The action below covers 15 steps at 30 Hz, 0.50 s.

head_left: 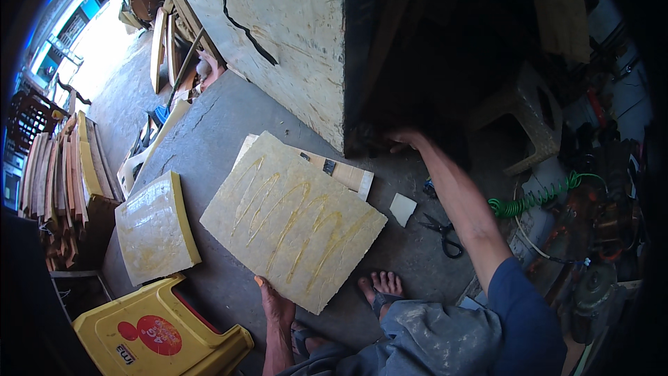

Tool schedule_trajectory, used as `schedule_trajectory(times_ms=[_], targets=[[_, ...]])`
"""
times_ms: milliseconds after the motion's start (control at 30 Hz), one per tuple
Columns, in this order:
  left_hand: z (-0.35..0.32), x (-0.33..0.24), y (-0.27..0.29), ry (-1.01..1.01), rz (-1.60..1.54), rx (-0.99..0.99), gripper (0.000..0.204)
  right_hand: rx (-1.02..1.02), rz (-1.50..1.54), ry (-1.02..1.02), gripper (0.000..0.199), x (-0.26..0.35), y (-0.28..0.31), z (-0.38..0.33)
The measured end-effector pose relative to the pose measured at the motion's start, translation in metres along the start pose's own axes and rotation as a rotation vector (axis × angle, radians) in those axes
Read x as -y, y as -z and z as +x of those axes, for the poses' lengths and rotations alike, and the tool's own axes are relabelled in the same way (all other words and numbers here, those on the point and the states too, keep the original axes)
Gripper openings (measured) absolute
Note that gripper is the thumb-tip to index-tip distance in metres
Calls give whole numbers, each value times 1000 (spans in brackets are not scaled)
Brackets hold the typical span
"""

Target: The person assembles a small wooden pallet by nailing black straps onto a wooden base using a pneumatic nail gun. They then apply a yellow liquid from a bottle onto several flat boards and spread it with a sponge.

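Observation:
A pale foam sheet (296,219), roughly rectangular, has yellow glue squiggled in zigzag lines over its upper face. My left hand (277,304) grips its near edge, thumb on top and the other fingers hidden beneath. My right hand (403,139) reaches far forward into the dark space beside a scuffed, pale panel. Shadow hides its fingers and whatever they may touch. Partly under the sheet lies a light wooden board (341,172) with small black pieces on it. To the left rests a thick foam slab (154,226) with a glossy top and yellow side.
Black-handled scissors (447,237) and a small white offcut (402,209) lie on the concrete floor near my right forearm. A yellow plastic stool (156,327) is at lower left, wood strips (62,181) behind. The pale panel (285,35) stands ahead; a coiled green hose (525,202) is right.

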<state>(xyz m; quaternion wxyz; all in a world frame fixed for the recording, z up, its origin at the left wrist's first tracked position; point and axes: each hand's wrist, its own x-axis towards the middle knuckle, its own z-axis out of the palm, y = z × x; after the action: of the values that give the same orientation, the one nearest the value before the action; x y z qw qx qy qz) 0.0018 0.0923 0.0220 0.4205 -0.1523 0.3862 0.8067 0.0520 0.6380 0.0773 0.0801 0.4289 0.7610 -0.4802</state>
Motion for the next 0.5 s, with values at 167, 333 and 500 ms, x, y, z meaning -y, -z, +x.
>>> schedule_trajectory(times_ms=[167,333,500], targets=[[-1,-2,-10,-10,48,15,76,-52,-203,2,45,3,-49,17],[0,-2,-1,7,46,10,75,-75,153,-32,47,-29,-67,11],[-5,-6,-3,3,50,10,75,-208,755,273,64,-67,-92,-4]])
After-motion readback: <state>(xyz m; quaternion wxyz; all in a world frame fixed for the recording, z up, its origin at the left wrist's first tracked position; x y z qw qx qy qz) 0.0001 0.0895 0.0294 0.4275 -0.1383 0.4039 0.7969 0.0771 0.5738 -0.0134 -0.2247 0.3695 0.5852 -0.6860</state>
